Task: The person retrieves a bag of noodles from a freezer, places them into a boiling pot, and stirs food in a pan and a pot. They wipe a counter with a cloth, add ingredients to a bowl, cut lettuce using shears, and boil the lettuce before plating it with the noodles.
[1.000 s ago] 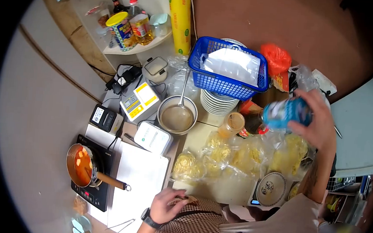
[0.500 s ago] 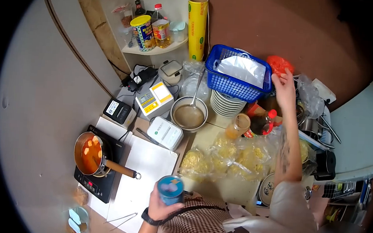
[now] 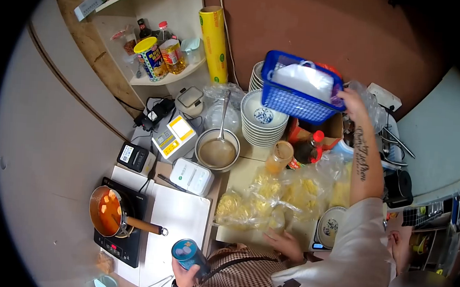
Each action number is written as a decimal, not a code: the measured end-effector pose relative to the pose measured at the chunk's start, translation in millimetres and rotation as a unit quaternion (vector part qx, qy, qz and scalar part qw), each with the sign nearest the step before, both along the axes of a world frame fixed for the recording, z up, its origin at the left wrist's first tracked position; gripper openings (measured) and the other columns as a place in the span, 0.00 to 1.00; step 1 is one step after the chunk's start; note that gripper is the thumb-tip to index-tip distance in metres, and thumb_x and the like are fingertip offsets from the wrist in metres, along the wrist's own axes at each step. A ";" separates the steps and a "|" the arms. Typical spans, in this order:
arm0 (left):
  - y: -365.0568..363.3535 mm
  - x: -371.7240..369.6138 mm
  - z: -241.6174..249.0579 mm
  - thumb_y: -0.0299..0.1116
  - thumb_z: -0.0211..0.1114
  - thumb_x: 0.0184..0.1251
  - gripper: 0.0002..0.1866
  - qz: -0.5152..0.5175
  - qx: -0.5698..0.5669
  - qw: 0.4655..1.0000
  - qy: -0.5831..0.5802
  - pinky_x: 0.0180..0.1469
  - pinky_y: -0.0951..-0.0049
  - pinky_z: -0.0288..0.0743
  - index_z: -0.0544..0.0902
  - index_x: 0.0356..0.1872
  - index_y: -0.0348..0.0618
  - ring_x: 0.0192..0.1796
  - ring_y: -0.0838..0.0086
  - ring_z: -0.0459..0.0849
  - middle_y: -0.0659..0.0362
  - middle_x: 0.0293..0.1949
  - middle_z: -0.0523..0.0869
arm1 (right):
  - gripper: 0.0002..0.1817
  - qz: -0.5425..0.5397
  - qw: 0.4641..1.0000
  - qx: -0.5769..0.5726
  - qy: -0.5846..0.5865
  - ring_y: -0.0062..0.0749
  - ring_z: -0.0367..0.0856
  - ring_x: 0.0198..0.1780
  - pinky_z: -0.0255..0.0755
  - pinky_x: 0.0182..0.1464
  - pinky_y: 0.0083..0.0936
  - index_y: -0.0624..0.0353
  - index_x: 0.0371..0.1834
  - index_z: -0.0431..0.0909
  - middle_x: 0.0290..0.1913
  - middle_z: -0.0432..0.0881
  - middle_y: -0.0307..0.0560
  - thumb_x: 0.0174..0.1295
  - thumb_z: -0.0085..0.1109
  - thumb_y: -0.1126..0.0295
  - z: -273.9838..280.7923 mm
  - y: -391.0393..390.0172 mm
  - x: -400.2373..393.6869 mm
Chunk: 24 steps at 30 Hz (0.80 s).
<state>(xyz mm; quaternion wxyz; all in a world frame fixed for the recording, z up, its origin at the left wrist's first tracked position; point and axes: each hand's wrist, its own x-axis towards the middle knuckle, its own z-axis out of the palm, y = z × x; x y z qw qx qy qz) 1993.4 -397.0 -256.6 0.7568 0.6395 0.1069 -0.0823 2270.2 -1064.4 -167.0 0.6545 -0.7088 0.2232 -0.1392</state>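
Note:
My left hand [image 3: 184, 274], with a dark watch at the wrist, is wrapped round a blue can [image 3: 189, 252] beside the white board. My right hand [image 3: 352, 102] is closed on the right end of a blue plastic basket [image 3: 299, 112], which holds white plastic bags [image 3: 304, 81]. The basket is tilted and sits beside and partly over stacked patterned bowls [image 3: 264, 119]. Behind the basket, a red bag [image 3: 328, 69] is mostly hidden. At the left, a pot [image 3: 106, 209] with orange-red liquid and pale pieces stands on an induction cooker [image 3: 126, 248].
Bagged yellow noodles [image 3: 266, 191] lie mid-table, with another person's hand [image 3: 285, 244] at their near edge. A jar [image 3: 279, 156] and a red-capped bottle [image 3: 308, 151] stand behind them. A bowl with a ladle [image 3: 218, 150], a bowl on a scale [image 3: 331, 228] and tongs [image 3: 157, 284] are nearby.
My right hand has moved from the red bag to the basket's end and shifted the basket, uncovering the stacked bowls. Another person's hand has appeared by the noodles. The can stays in my left hand.

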 end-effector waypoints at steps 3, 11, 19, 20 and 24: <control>4.0 2.1 -12.4 0.44 0.84 0.47 0.44 -0.003 0.006 1.000 -0.011 0.55 0.70 0.78 0.70 0.62 0.36 0.51 0.69 0.83 0.56 0.51 0.81 | 0.11 -0.015 0.999 -0.032 0.001 0.33 0.87 0.32 0.82 0.34 0.29 0.67 0.40 0.81 0.33 0.86 0.48 0.55 0.56 0.74 21.4 -33.9 -42.1; -3.7 11.8 -19.6 0.42 0.82 0.51 0.42 -0.079 0.001 0.997 -0.005 0.57 0.69 0.76 0.69 0.63 0.36 0.52 0.69 0.82 0.55 0.52 0.81 | 0.14 -0.095 0.981 -0.152 0.069 0.32 0.85 0.31 0.76 0.35 0.27 0.70 0.41 0.83 0.32 0.86 0.49 0.55 0.55 0.75 -50.9 -95.5 -76.2; -15.8 10.0 -14.2 0.40 0.83 0.49 0.43 -0.083 0.021 0.996 -0.007 0.57 0.69 0.77 0.69 0.63 0.35 0.52 0.69 0.82 0.55 0.52 0.81 | 0.28 -0.167 0.924 -0.319 0.128 0.49 0.83 0.52 0.74 0.56 0.36 0.72 0.56 0.77 0.50 0.83 0.66 0.59 0.61 0.58 -47.0 -87.0 -69.5; -15.8 8.7 -15.5 0.39 0.83 0.48 0.42 -0.079 0.016 0.997 0.001 0.57 0.68 0.77 0.69 0.63 0.35 0.52 0.69 0.82 0.55 0.52 0.81 | 0.33 -0.173 0.910 -0.354 0.132 0.52 0.81 0.58 0.71 0.61 0.37 0.72 0.60 0.75 0.55 0.81 0.69 0.60 0.62 0.55 -46.5 -81.7 -64.6; -5.4 -3.7 -9.8 0.37 0.85 0.45 0.44 -0.081 0.098 0.992 -0.012 0.60 0.68 0.74 0.69 0.62 0.35 0.54 0.70 0.81 0.55 0.52 0.82 | 0.35 -0.179 0.841 -0.504 -0.087 0.46 0.73 0.67 0.66 0.68 0.38 0.67 0.69 0.68 0.64 0.75 0.62 0.63 0.67 0.58 -13.1 -24.7 -74.6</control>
